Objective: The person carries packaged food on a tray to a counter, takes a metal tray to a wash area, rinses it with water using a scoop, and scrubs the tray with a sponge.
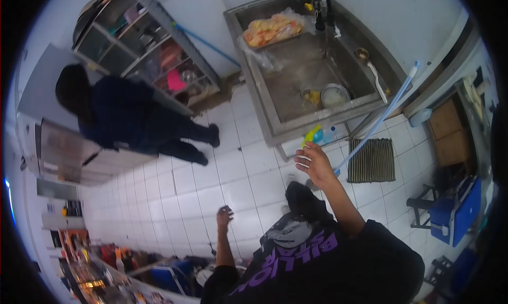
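A tiled kitchen floor (233, 164) is crossed by a person in a black shirt (338, 272) marked with purple lettering, both arms extended forward. The right hand (316, 165) is held open, palm partly shown and fingers slightly bent, just short of the near edge of a metal sink (272, 132). At its fingertips a yellow-green item (312, 136) is seen, with a blue item (329, 135) just beside it; whether the yellow-green item is touched cannot be told. The left hand (225, 216) is held low over the tiles, fingers apart and loosely curled. A long light-blue pole (377, 125) is slanted past the sink's corner, its lower end close to the right wrist, over a ribbed mat (372, 160). In the basin, a round metal bowl (335, 95) is set beside a small yellow item (312, 97), while a clear plastic bag of orange-yellow contents (272, 30) is laid at the far left, near a dark faucet (319, 13). A white-handled utensil (377, 79) is rested along the right rim. At left, another person (124, 113) in dark clothing is pictured near crowded shelves (143, 45); a blue case (455, 211) is seen at right.
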The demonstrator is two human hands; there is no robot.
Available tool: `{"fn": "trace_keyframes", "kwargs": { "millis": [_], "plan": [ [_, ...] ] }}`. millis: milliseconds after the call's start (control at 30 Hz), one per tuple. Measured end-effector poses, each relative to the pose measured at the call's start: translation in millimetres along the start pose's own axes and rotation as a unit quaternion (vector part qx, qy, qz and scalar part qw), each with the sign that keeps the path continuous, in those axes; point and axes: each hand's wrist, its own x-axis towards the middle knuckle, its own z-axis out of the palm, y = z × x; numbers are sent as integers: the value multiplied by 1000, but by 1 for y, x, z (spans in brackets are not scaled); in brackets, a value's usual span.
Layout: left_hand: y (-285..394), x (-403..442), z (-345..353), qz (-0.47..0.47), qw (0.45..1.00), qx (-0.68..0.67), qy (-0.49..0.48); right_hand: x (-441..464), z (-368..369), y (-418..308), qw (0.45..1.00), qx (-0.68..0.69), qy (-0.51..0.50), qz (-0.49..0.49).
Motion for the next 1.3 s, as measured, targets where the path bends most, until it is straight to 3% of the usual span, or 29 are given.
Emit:
{"fn": "trace_keyframes", "kwargs": {
  "millis": [33,100,233,333,367,433,500,600,667,700,767,833,900,933,1000,1033,1167,1300],
  "plan": [
    [4,15,13,5,1000,0,-15,4,-4,-3,999,20,25,-23],
    [127,35,34,12,997,74,34,50,10,-7,996,59,71,-15],
    [281,139,74,162,984,9,-76,172,56,-42,986,119,86,-81],
    [376,170,123,194,975,60,-95,254,77,-81,976,140,102,-129],
    [408,185,139,188,975,59,-107,279,84,-87,978,119,111,-131],
    [496,243,189,280,947,74,-136,346,103,-126,976,76,132,-154],
    [549,287,224,302,938,65,-157,384,118,-142,976,29,150,-157],
    [634,386,288,415,886,140,-151,454,117,-159,971,-37,183,-151],
    [675,477,343,436,869,159,-171,498,116,-164,952,-44,253,-167],
    [679,526,374,425,869,157,-200,512,115,-171,951,-39,256,-168],
    [695,543,413,338,860,216,-317,511,125,-181,947,-35,280,-155],
    [717,569,448,213,813,363,-403,531,148,-188,934,-13,316,-168],
    [712,574,467,159,786,338,-493,590,125,-177,845,-189,413,-283],
    [720,543,470,141,768,343,-522,603,122,-172,834,-183,430,-294],
    [726,523,473,122,743,363,-549,619,115,-168,736,-237,548,-320],
    [725,540,474,122,737,383,-543,623,112,-171,729,-225,558,-326],
    [706,572,487,91,751,338,-559,624,108,-178,814,-187,514,-197],
    [696,577,485,78,744,262,-609,591,131,-190,822,-157,519,-176]
  ]
}}
